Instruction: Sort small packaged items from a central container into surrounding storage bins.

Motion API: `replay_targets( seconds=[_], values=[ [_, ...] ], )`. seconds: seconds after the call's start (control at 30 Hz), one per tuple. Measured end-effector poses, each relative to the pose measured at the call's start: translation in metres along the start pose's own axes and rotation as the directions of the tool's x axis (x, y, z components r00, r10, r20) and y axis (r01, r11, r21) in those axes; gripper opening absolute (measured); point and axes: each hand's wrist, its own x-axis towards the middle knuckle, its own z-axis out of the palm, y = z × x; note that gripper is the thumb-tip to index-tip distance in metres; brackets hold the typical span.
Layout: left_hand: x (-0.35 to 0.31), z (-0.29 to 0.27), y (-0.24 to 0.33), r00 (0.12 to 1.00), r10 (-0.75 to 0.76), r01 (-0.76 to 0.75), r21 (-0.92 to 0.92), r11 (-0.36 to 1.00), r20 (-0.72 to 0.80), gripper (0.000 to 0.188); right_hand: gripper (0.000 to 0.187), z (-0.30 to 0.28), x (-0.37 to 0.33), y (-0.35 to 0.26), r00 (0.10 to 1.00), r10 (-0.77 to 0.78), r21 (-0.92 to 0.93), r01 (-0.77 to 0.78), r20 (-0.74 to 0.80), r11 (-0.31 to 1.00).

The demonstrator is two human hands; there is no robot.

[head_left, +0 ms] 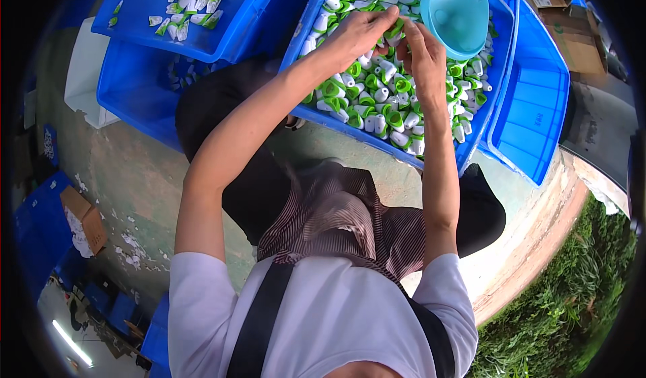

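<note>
Both hands meet above a blue bin (pixel 306 31) heaped with small green-and-white plastic parts (pixel 377 105). My left hand (pixel 363 33) is closed, thumb and fingers pinching a small green-and-white plastic part (pixel 398 29). From the other side, my right hand (pixel 424 52) also pinches at this part, its fingertips close to the left ones. The fingers hide much of the piece. Beside my right hand, a turquoise plastic bowl (pixel 457 15) rests on the heap, with nothing visible inside it.
At the upper left, a blue lid or tray (pixel 141 21) carries several similar parts above another blue bin (pixel 131 89). A further blue bin (pixel 535 95) stands against the right side of the full one. Cardboard boxes (pixel 572 38) are at the far right.
</note>
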Motion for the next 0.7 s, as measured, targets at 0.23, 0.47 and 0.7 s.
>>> replay_targets(
  seconds=[0.23, 0.47, 0.7],
  values=[
    [-0.005, -0.011, 0.021, 0.997, 0.078, -0.081, 0.161, 0.984, 0.020, 0.052, 0.029, 0.019, 0.013, -0.009, 0.949, -0.315, -0.355, 0.304, 0.029, 0.884],
    [-0.003, -0.019, 0.035, 0.990, -0.059, 0.064, 0.033, 0.997, -0.125, 0.046, 0.022, 0.002, 0.025, 0.001, 0.956, 0.047, 0.335, -0.147, 0.288, 0.931],
    [0.016, -0.141, 0.075, 0.809, 0.052, -0.567, -0.753, 0.335, -0.586, 0.050, 0.028, -0.016, 0.044, 0.093, 0.904, 0.397, 0.220, -0.424, 0.156, 0.879]
  ],
)
